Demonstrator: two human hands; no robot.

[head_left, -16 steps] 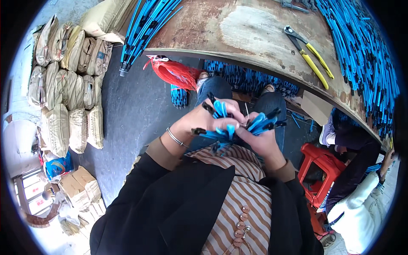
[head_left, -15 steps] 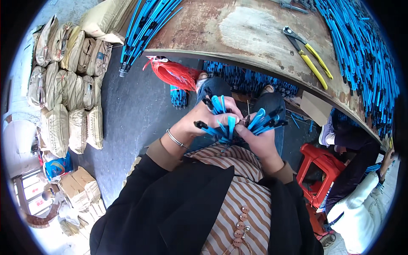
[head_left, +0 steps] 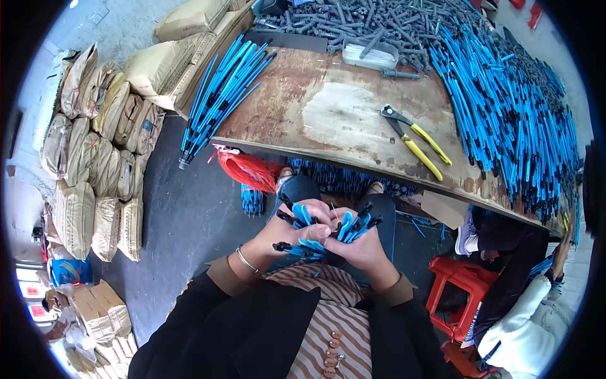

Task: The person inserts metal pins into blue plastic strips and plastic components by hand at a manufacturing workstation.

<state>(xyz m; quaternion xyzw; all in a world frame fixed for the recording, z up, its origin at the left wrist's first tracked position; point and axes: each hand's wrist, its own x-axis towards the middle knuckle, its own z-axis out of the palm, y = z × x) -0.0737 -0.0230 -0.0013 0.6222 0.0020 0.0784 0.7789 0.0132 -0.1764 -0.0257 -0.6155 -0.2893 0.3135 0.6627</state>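
Two clusters of blue strips [head_left: 345, 223] occupy your closed left hand [head_left: 286, 231] and right hand [head_left: 361, 251]; a loosened grip could drop strips below them.

Table edge [head_left: 347, 162] ahead of left hand [head_left: 291, 228], right hand [head_left: 363, 249]; passage above tabletop [head_left: 344, 114] between blue bundle [head_left: 221, 91] and pliers [head_left: 411, 146].

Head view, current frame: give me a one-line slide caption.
The left hand and right hand hold blue-and-black strips before a worn wooden table bearing yellow-handled pliers.
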